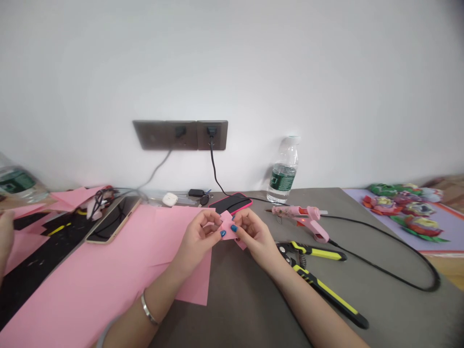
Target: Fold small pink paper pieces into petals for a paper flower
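The only camera sits on the person's head and looks forward and down, to the left hand [197,237] and the right hand [255,235], near the white wall [290,67].

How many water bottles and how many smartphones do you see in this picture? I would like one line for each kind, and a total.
Clear plastic water bottles with green labels, one by the wall, one at the left edge: 2
Flat black-screened smartphones, one pink-edged, one gold-edged: 2
Total: 4

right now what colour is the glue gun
The glue gun is pink, clearest in the head view.
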{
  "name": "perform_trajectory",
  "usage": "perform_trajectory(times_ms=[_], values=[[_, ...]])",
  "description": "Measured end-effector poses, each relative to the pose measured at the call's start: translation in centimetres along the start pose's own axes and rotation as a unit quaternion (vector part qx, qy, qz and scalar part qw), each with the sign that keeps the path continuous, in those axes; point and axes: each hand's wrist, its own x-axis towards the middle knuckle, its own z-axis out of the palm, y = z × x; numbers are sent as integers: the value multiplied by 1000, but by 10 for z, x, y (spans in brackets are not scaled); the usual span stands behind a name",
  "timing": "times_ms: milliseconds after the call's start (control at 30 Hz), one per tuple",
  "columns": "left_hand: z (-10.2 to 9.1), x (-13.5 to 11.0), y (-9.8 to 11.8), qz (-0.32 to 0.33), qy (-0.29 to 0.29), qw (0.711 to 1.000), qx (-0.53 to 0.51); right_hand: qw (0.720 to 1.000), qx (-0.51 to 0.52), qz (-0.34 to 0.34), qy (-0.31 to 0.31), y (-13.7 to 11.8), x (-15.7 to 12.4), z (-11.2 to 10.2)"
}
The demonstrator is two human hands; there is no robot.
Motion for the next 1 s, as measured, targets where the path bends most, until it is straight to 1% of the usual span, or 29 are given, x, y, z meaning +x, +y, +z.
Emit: perform_trajectory(times_ms=[133, 300, 367, 533, 633, 700, 800, 867, 933, 1000], values=[[0, 0, 1, -27, -7, 999, -38, 1000, 12, 13, -10, 4, 0, -1], [0, 0, 2, -51, 14, 998, -47, 999, 28, 26, -2, 7, 0, -1], [1, 0, 0, -53, 20, 997, -48, 999, 35, 24, 12, 7, 0, 0], [1, 1, -10, -55, 24, 995, -74, 995, 63, 9, 72, 7, 1, 0], [-1, 2, -14, -68, 20, 994, -78, 994, 75, 15, 75, 7, 2, -1], [-2, 2, -12, -53, 30, 996, -65, 995, 78, 23, 60, 8, 3, -2], [-2, 1, -7, 6, 61, 998, -9, 997, 69, 38, 28, 10, 3, -1], [-1, 0, -5, 46, 67, 996, 27, 998, 47, 32, 13, 9, 2, 0], [1, -1, -4, 74, 58, 995, 37, 1000, 8, -4, 15, 8, 1, 0], [2, -2, -5, 81, 45, 995, 31, 996, -58, -62, 35, 5, 0, 0]])
